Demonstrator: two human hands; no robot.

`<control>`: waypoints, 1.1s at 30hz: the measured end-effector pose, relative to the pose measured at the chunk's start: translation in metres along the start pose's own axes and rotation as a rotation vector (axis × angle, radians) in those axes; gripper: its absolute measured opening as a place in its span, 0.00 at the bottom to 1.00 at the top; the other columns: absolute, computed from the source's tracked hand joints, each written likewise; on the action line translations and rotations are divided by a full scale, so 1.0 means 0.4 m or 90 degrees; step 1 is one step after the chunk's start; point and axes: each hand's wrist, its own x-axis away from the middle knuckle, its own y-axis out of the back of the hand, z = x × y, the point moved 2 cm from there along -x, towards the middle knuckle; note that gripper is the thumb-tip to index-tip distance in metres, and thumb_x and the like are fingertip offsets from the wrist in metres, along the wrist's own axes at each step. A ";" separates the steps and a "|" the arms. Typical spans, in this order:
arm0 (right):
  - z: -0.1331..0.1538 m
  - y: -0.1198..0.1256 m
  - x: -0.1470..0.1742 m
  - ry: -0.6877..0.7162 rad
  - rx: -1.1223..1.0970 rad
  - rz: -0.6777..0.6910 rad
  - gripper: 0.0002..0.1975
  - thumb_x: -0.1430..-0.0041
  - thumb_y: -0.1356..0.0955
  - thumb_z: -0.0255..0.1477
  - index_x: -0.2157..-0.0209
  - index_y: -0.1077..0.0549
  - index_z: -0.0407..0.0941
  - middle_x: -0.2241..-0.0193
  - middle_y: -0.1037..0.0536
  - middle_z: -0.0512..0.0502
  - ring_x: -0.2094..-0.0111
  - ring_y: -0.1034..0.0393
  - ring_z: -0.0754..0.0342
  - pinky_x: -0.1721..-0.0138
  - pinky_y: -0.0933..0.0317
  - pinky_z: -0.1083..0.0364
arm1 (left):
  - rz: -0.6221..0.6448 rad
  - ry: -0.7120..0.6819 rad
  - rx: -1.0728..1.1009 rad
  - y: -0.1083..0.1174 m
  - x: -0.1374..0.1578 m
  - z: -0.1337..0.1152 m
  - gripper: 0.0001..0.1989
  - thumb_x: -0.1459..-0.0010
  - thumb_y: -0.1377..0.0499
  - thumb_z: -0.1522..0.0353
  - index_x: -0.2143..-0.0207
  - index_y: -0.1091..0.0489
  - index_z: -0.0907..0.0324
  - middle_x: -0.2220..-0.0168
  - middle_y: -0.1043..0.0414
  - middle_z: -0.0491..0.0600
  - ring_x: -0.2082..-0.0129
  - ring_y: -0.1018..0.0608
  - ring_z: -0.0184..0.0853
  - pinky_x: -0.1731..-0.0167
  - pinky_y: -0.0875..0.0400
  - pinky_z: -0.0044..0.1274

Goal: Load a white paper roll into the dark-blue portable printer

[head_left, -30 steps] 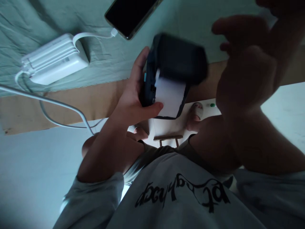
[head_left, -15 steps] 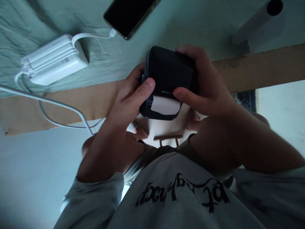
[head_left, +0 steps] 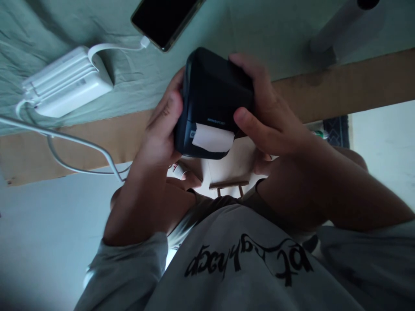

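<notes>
Between my two hands is a dark, boxy label printer (head_left: 214,93) with rounded edges and small lettering on its face. A torn-edged strip of white paper (head_left: 213,138) sticks out of its slot on the side nearest my body. My left hand (head_left: 164,121) is closed around the printer's left side, thumb along its edge. On the opposite side my right hand (head_left: 266,108) grips it, with the fingers at the far corner and the thumb by the near right edge. The printer is held up over the table's front edge, and its underside is hidden.
A white power bank (head_left: 69,84) lies on the green cloth (head_left: 129,86) at the left, joined by a short cable to a phone (head_left: 165,21). A thicker white cable (head_left: 81,140) hangs over the wooden table edge (head_left: 343,84). A pale roll (head_left: 343,30) stands at the back right.
Both hands have moved slightly left with the printer and turned it a little. My left thumb has slid from the printer's face to its side edge. The camera view has shifted slightly.
</notes>
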 end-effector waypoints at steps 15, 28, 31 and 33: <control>0.002 0.010 0.003 0.037 0.043 0.040 0.37 0.42 0.40 0.47 0.38 0.53 0.42 0.39 0.46 0.45 0.39 0.44 0.57 0.35 0.44 0.54 | -0.092 0.053 0.159 -0.010 0.002 -0.019 0.14 0.39 0.50 0.72 0.76 0.32 0.64 0.78 0.36 0.46 0.78 0.33 0.23 0.76 0.37 0.16; 0.035 0.035 0.027 0.142 0.223 -0.206 0.18 0.43 0.35 0.38 0.54 0.38 0.45 0.69 0.32 0.51 0.73 0.42 0.69 0.69 0.44 0.62 | -0.040 0.075 0.125 -0.023 0.016 -0.027 0.11 0.39 0.48 0.67 0.65 0.28 0.63 0.71 0.29 0.47 0.70 0.24 0.28 0.73 0.34 0.18; 0.052 0.026 0.038 0.157 0.270 -0.250 0.11 0.42 0.36 0.30 0.56 0.35 0.47 0.74 0.33 0.55 0.76 0.43 0.71 0.66 0.41 0.64 | -0.053 0.056 0.072 -0.015 0.014 -0.020 0.10 0.42 0.44 0.64 0.66 0.27 0.61 0.72 0.28 0.48 0.75 0.27 0.29 0.78 0.38 0.20; 0.053 0.027 0.038 0.067 0.251 -0.222 0.10 0.38 0.41 0.32 0.55 0.35 0.49 0.67 0.29 0.54 0.73 0.39 0.70 0.64 0.39 0.63 | -0.056 0.054 0.038 -0.012 0.011 -0.014 0.12 0.44 0.42 0.61 0.65 0.26 0.60 0.71 0.28 0.49 0.75 0.28 0.30 0.78 0.39 0.21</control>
